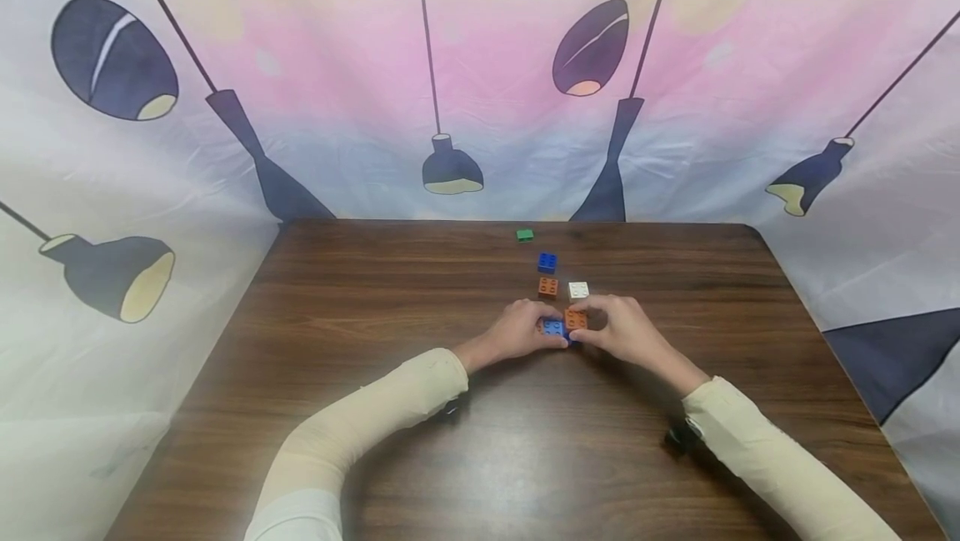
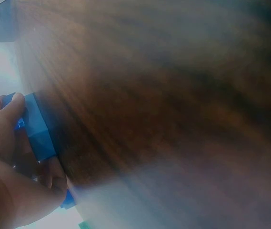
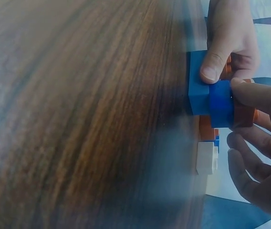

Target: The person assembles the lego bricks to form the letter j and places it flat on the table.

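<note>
My left hand (image 1: 517, 330) grips a light blue brick (image 1: 553, 328) between thumb and fingers, low on the table. On one end of that brick stands a dark blue brick (image 3: 222, 104), and an orange brick (image 1: 576, 319) is on top of it. My right hand (image 1: 626, 331) pinches this orange brick with thumb and fingertips. Whether it is pressed fully down, I cannot tell. Another bit of orange (image 3: 229, 67) shows behind my left thumb, mostly hidden. In the left wrist view, the light blue brick (image 2: 39, 126) sits between my left thumb and fingers.
Just beyond my hands lie a white brick (image 1: 578, 290) and an orange brick (image 1: 548, 287). Farther back are a dark blue brick (image 1: 547, 262) and a green brick (image 1: 525, 235). The brown wooden table (image 1: 360, 291) ends at a printed cloth backdrop (image 1: 360, 107).
</note>
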`<move>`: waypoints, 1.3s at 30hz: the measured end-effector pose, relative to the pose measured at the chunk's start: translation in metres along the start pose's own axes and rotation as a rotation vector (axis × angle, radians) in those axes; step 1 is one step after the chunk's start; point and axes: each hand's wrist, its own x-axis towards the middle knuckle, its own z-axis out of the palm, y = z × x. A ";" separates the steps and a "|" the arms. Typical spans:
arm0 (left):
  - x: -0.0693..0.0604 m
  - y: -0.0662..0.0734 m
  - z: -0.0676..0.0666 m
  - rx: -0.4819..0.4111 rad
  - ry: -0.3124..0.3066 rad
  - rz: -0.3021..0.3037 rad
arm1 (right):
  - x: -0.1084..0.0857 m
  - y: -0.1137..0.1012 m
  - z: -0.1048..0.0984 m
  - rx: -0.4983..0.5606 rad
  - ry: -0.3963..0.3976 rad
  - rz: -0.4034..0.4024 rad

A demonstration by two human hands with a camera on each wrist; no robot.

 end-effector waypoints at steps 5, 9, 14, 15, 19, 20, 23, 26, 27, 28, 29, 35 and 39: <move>0.001 -0.001 0.000 -0.004 -0.004 0.004 | 0.000 0.001 0.000 0.013 -0.002 0.008; 0.001 -0.001 0.000 -0.004 0.003 0.009 | 0.000 0.001 0.000 0.011 -0.002 0.006; 0.001 0.000 0.000 -0.014 0.007 0.010 | 0.001 0.002 0.001 0.008 -0.003 -0.005; 0.001 0.000 0.000 -0.013 0.007 0.011 | 0.002 0.001 0.001 0.008 -0.002 -0.006; 0.000 0.000 0.000 -0.002 0.007 0.009 | 0.002 0.002 0.002 0.011 -0.008 -0.009; 0.000 0.000 0.000 0.002 0.006 0.007 | 0.002 0.003 0.002 0.012 -0.008 -0.009; 0.001 -0.001 0.001 0.016 0.003 0.002 | 0.001 0.004 0.002 0.015 -0.006 -0.011; 0.002 -0.001 0.002 0.020 -0.001 -0.006 | 0.000 0.005 0.002 0.013 -0.003 -0.016; 0.002 -0.001 0.002 0.020 -0.002 -0.008 | 0.000 0.005 0.002 0.013 -0.002 -0.016; 0.002 -0.001 0.002 0.020 -0.004 -0.010 | 0.000 0.005 0.003 0.011 -0.003 -0.016; 0.003 -0.001 0.002 0.019 -0.004 -0.011 | 0.000 0.005 0.003 0.011 -0.004 -0.016; 0.003 -0.001 0.002 0.015 -0.007 -0.010 | 0.000 0.005 0.002 0.013 -0.010 -0.011; 0.002 -0.001 0.001 0.010 -0.007 -0.011 | 0.001 0.005 0.002 0.013 -0.007 -0.007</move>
